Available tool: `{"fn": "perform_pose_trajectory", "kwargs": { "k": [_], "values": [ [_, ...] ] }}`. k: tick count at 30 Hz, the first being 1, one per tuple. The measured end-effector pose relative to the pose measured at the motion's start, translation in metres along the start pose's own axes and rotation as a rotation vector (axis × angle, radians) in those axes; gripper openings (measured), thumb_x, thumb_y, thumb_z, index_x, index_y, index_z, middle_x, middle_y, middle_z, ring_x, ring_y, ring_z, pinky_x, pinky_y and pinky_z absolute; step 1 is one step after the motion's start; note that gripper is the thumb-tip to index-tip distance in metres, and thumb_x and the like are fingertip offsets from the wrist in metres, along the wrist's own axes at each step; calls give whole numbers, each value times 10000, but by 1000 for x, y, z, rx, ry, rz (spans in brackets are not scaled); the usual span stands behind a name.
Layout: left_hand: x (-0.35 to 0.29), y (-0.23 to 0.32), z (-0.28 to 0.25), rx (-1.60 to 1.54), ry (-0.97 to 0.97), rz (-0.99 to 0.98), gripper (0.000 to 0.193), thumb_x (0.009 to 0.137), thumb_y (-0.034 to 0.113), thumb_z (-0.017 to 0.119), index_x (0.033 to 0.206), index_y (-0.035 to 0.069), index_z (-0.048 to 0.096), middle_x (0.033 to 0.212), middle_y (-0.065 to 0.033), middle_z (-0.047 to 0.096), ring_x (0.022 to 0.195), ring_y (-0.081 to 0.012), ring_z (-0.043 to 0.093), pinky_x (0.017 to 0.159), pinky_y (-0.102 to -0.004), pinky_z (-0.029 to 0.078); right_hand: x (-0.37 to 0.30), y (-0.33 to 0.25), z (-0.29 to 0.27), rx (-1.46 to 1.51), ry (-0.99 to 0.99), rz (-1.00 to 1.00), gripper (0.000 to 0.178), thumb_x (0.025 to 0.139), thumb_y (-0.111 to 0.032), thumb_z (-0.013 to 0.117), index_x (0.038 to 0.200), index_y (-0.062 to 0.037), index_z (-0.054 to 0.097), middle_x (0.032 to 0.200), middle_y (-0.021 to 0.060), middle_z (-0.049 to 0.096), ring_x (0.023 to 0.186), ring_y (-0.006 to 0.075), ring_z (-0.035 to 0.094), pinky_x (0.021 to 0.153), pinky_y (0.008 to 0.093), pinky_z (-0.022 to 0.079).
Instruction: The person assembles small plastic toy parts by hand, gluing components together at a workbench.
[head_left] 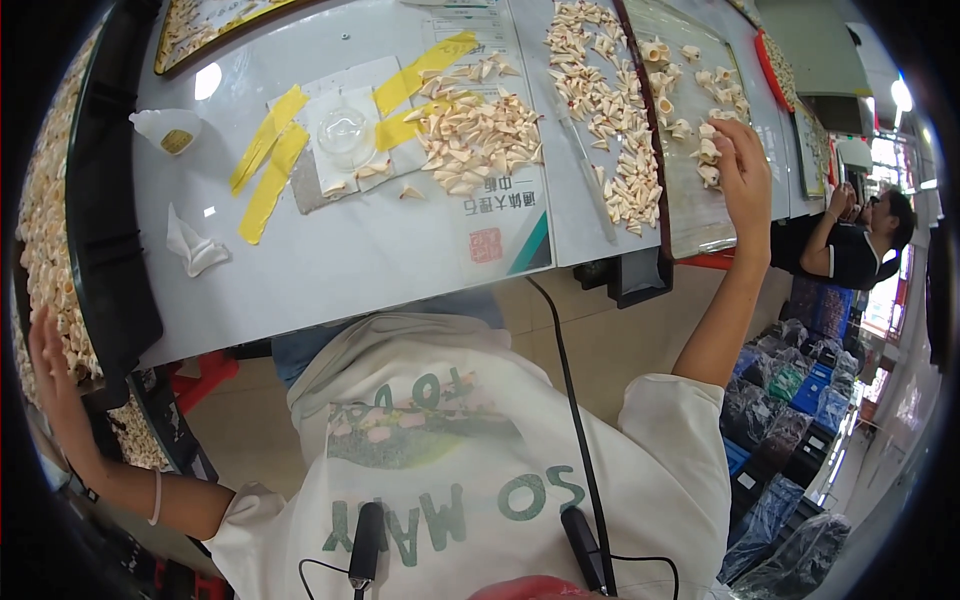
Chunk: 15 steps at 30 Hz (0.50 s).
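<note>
Far to the left, my left hand (52,365) has its fingers stretched out at the near end of a black crate (105,220) filled with cream cup-shaped pieces (55,270). At the right, my right hand (745,170) reaches over a clear-topped tray (700,225). Its fingertips close on a cream cup-shaped piece (708,150), partly hidden by the fingers. More such pieces (725,90) lie in loose rows on that tray. Left of the tray, small cream cone-shaped pieces with reddish tips (625,170) cover a strip of table.
A second heap of cones (475,140) lies beside a clear round dish (347,135) on a pad held by yellow tape (270,165). A white bottle (167,130) and crumpled tissue (195,245) are at left. A co-worker (850,235) sits at far right near bagged crates (790,400).
</note>
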<state>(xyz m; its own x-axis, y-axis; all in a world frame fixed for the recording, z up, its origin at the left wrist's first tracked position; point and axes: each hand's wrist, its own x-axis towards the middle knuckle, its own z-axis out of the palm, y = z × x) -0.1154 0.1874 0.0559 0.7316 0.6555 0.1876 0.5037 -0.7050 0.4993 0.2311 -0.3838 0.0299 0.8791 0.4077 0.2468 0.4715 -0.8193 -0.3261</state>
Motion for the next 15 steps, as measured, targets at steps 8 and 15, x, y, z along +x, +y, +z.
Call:
{"fn": "perform_pose_trajectory", "kwargs": {
  "k": [8, 15],
  "values": [
    [15, 19, 11, 368, -316, -308, 527, 837, 458, 436, 1213, 91, 416, 1034, -51, 503, 846, -127, 488, 702, -234, 382, 6, -25, -4, -643, 141, 4, 210, 793, -148, 512, 984, -105, 586, 1008, 78, 539, 899, 243, 533, 752, 311, 424],
    [13, 14, 15, 192, -303, -228, 424, 871, 303, 456, 1197, 37, 399, 934, -50, 490, 704, -103, 462, 613, -229, 396, 23, -98, 29, 57, -57, -276, 206, 727, -83, 569, 931, -82, 599, 951, 90, 556, 886, 245, 525, 744, 306, 408]
  ]
}}
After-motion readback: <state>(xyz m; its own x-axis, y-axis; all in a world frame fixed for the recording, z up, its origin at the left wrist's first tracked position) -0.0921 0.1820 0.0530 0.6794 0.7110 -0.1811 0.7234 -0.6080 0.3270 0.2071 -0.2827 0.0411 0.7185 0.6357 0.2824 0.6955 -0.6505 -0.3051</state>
